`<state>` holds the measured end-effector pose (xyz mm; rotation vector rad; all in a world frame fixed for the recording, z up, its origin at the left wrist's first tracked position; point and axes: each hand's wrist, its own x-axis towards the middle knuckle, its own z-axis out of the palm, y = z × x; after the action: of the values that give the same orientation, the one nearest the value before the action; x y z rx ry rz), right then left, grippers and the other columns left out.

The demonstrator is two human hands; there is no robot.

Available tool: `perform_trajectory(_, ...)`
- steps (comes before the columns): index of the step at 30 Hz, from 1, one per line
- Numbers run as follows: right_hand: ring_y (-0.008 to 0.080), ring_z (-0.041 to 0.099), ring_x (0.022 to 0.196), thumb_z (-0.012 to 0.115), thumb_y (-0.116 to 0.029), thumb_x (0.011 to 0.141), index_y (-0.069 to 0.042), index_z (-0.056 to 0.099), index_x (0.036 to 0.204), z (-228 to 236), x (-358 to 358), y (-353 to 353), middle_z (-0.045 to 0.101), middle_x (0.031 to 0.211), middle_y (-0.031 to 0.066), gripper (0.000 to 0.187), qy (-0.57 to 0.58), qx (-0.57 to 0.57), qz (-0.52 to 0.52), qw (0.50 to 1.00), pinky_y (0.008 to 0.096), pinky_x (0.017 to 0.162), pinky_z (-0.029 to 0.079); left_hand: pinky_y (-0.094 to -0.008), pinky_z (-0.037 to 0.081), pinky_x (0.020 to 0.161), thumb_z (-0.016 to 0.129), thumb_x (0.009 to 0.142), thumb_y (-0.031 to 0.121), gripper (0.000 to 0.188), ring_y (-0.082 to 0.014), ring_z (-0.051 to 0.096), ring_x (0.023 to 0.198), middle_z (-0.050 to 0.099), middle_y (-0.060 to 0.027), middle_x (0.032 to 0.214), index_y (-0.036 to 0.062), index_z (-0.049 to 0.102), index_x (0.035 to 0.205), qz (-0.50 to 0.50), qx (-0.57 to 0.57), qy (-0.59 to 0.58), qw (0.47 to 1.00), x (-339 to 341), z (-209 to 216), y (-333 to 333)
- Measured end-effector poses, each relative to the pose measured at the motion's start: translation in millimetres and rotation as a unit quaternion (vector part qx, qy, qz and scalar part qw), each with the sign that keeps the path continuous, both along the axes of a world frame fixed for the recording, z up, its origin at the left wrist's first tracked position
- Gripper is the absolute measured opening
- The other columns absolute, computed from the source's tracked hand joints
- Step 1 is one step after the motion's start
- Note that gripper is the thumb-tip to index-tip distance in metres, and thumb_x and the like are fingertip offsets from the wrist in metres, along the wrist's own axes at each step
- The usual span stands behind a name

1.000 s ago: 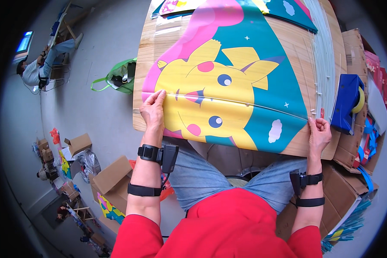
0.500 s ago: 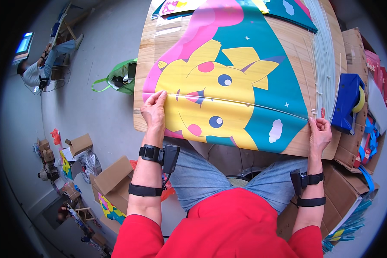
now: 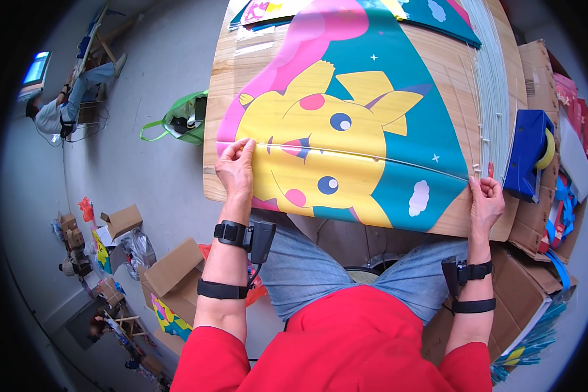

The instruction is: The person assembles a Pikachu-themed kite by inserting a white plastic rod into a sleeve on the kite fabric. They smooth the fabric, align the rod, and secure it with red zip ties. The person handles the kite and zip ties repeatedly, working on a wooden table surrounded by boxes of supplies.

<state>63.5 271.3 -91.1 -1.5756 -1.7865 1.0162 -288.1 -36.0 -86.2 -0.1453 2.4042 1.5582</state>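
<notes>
One left hand [image 3: 237, 167] and one right hand [image 3: 486, 197] are clamping their grip on one thin white rod [image 3: 385, 160], crossing one sheet [image 3: 359, 130] lying along the wooden tabletop's [image 3: 454, 72] near edge. One green bag [image 3: 195, 130] is sitting on the grey floor [image 3: 144, 176] beyond the left edge. The sheet is showing a yellow cartoon creature [image 3: 287, 117] on teal.
</notes>
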Motion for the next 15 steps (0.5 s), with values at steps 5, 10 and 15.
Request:
perform_trajectory(5,0.0047,0.054,0.065,0.074,-0.009,0.075,-0.001,0.058,0.084,0.9,-0.5,-0.8,0.061,0.074,0.0012,0.021,0.004,-0.003,0.001,1.000,0.0166,0.063,0.044,-0.0155,0.038,0.056,0.071,0.079,0.013,0.019,-0.0026,0.043,0.063,0.053,0.0059,0.072,0.0010,0.067,0.093,-0.008,-0.010,0.008,1.000,-0.2,-0.8,-0.8)
perform_trajectory(10,0.0048,0.054,0.066,0.074,-0.009,0.075,-0.001,0.058,0.084,1.0,-0.4,-0.8,0.061,0.074,0.0015,0.021,0.006,-0.005,-0.001,1.000,0.0166,0.063,0.044,-0.0160,0.036,0.054,0.072,0.078,0.014,0.020,-0.0023,0.040,0.061,0.049,0.0073,0.070,0.0013,0.065,0.092,-0.015,-0.020,0.006,1.000,0.1,0.7,0.9)
perform_trajectory(15,0.0048,0.055,0.066,0.074,-0.009,0.075,-0.001,0.058,0.084,2.0,-1.9,-1.3,0.061,0.074,0.0015,0.021,-0.002,-0.004,-0.002,1.000,0.0169,0.063,0.044,-0.0154,0.035,0.052,0.073,0.078,0.016,0.029,-0.0018,0.041,0.060,0.047,0.0060,0.068,0.0042,0.054,0.096,-0.017,-0.048,0.054,0.997,-2.0,-4.0,-3.2)
